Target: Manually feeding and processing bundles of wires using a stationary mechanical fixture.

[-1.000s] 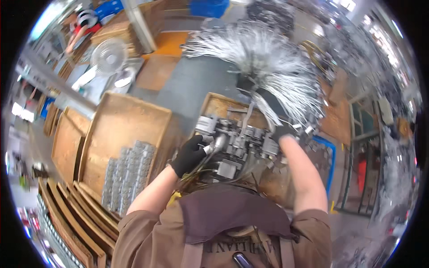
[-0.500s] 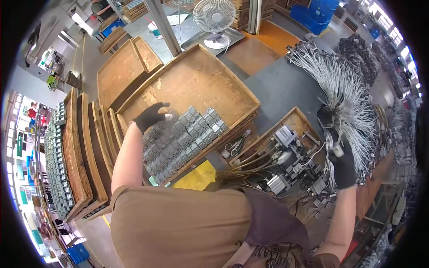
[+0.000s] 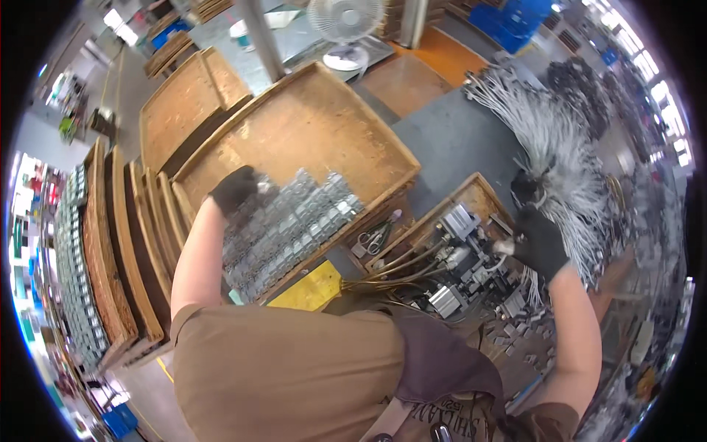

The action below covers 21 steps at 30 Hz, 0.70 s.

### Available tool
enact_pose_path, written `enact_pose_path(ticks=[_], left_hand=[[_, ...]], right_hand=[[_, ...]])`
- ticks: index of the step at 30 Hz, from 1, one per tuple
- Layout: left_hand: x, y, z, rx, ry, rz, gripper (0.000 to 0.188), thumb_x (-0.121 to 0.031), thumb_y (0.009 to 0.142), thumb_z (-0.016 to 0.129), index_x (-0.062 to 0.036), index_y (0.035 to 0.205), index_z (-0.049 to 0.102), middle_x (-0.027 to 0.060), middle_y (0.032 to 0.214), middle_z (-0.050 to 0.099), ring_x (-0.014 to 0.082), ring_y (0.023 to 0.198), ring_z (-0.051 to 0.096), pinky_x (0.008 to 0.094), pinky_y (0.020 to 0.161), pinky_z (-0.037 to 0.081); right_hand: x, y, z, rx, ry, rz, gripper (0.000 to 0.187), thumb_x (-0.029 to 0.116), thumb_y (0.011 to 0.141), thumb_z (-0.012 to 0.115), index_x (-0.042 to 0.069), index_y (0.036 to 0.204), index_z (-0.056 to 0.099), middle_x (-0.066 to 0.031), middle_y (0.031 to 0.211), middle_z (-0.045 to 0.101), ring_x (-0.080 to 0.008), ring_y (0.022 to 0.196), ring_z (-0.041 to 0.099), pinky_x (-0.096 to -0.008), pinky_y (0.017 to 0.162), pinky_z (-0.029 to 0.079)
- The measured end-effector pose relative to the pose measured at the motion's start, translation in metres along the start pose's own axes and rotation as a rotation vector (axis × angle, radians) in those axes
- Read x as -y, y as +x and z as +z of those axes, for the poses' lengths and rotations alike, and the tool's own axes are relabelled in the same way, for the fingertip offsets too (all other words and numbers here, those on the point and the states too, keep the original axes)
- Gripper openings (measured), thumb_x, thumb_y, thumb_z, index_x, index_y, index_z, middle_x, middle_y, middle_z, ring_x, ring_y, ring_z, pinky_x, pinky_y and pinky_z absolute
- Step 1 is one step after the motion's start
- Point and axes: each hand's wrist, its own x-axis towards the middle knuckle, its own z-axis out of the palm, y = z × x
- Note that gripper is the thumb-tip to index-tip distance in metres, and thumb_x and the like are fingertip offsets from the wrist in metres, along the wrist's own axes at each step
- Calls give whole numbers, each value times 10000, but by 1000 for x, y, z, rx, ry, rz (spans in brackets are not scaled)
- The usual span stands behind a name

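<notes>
My left hand (image 3: 237, 190), in a dark glove with bare fingertips, is over the far left edge of several rows of small silvery metal parts (image 3: 298, 221). Its fingers are drawn together at the parts; what they pinch is blurred. The parts lie in a wooden tray (image 3: 317, 110). To the right, my gloved right hand (image 3: 539, 241) reaches over a bench fixture with metal cylinders (image 3: 458, 221), its bare fingertips pressed together beside it. Whatever they hold is too small to make out. A thick bundle of white wires (image 3: 563, 169) fans out just behind this hand.
Wooden trays (image 3: 121, 243) stand stacked at the left, with more metal parts (image 3: 77, 265) at their outer side. Scissors (image 3: 375, 237) and a yellow sheet (image 3: 308, 287) are between tray and fixture. Loose small pieces (image 3: 519, 335) lie below the fixture. A white fan (image 3: 345, 20) stands at the back.
My right hand has moved left from the white wires to the fixture. My left hand has drawn its fingers in at the rows of metal parts. The whole view has shifted slightly.
</notes>
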Motion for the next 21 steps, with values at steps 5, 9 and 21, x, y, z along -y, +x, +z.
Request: enact_pose_path(ticks=[5,9,21], left_hand=[[-4,3,-3,-156,-367,194,312,-236,803,687,-79,1050,578,54,957,627,150,858,607,285,687,498],[-81,4,32,-211,-342,541,206,-118,897,626,-91,1095,576,69,998,641,199,945,648,355,780,544],[-192,-36,446,882,-418,251,423,-229,750,727,-12,1082,580,91,921,634,182,792,619,353,699,541]], right_hand=[[-24,-36,33,220,200,54,408,462,790,628,76,905,692,-173,916,658,-342,883,637,-458,761,484],[-18,-81,37,41,-19,105,267,350,778,628,119,891,700,-134,802,657,-357,763,645,-479,703,489],[-42,-153,70,122,-25,167,224,165,667,666,96,879,650,-130,824,631,-338,817,647,-469,706,500]])
